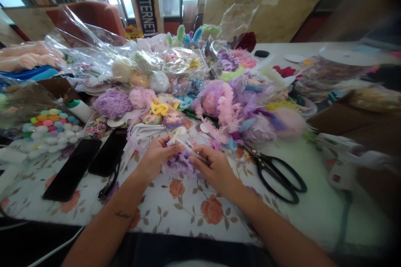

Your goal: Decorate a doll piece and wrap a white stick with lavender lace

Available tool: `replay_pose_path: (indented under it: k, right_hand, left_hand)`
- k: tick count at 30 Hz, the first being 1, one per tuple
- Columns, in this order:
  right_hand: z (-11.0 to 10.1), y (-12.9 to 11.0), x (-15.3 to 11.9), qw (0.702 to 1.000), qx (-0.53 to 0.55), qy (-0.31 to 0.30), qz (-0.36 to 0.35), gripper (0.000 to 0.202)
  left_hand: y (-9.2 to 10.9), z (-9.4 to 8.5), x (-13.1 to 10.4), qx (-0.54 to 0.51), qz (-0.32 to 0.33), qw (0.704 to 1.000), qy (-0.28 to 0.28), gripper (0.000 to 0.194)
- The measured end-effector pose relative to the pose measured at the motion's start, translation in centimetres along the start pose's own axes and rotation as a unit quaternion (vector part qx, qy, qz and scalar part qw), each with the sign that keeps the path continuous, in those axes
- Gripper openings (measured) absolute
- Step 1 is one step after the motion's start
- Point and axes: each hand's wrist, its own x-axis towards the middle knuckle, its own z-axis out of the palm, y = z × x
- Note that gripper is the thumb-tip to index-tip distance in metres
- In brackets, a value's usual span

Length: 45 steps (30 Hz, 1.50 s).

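Between both hands lies a bundle of fluffy purple yarn (183, 164) on the flowered tablecloth (175, 212). My left hand (159, 154) is closed, its thumb and fingers pinching the bundle's upper left part beside a pale stick-like piece (176, 135). My right hand (213, 164) is closed too, its thumb and forefinger round a thin, light-coloured item at the bundle's right side, too blurred to name. Just behind the hands sit two small doll faces (172, 117) with yellow yarn (159, 108) on top.
Black scissors (278, 175) lie to the right, a white glue gun (341, 162) beyond them. Two black phones (72, 171) rest at the left near a bag of coloured pompoms (50, 129). Yarn balls (112, 102) and clear plastic bags (84, 46) are heaped behind.
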Motion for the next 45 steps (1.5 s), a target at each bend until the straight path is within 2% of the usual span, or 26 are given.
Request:
replay_pose_path:
  k: [4, 9, 15, 22, 28, 35, 39, 42, 45]
  right_hand:
    - [-0.2, 0.1, 0.4, 0.998, 0.042, 0.029, 0.026, 0.031]
    - [-0.3, 0.3, 0.6, 0.963, 0.234, 0.008, 0.135, 0.033]
    - [-0.2, 0.3, 0.6, 0.963, 0.247, -0.008, 0.107, 0.026]
    - [-0.1, -0.3, 0.4, 0.979, 0.164, -0.038, 0.116, 0.029]
    - [0.3, 0.1, 0.4, 0.994, 0.080, -0.053, 0.057, 0.033]
    - [1.0, 0.2, -0.2, 0.995, -0.077, 0.019, -0.053, 0.025]
    - [0.5, 0.5, 0.0, 0.996, -0.050, 0.070, -0.018, 0.010]
    - [-0.1, 0.8, 0.3, 0.998, -0.027, 0.056, 0.014, 0.036]
    - [-0.4, 0.8, 0.4, 0.996, -0.079, 0.041, -0.027, 0.042]
  left_hand:
    - [0.0, 0.0, -0.1, 0.037, -0.027, 0.999, -0.004, 0.033]
    - [0.2, 0.1, -0.2, 0.096, -0.012, 0.995, 0.000, 0.032]
    - [0.1, 0.3, -0.1, 0.090, 0.004, 0.996, 0.004, 0.030]
    - [0.4, 0.5, -0.2, 0.007, -0.023, 0.999, -0.030, 0.025]
    - [0.6, 0.4, -0.4, -0.027, -0.008, 0.997, -0.067, 0.024]
    - [0.3, 0.3, 0.0, -0.013, 0.024, 0.999, -0.023, 0.028]
    - [0.3, 0.3, -0.1, 0.013, 0.036, 0.999, -0.019, 0.029]
    - [0.2, 0.3, -0.1, 0.010, 0.032, 0.999, -0.018, 0.029]
    - [0.1, 0.2, -0.1, 0.006, 0.021, 1.000, -0.019, 0.030]
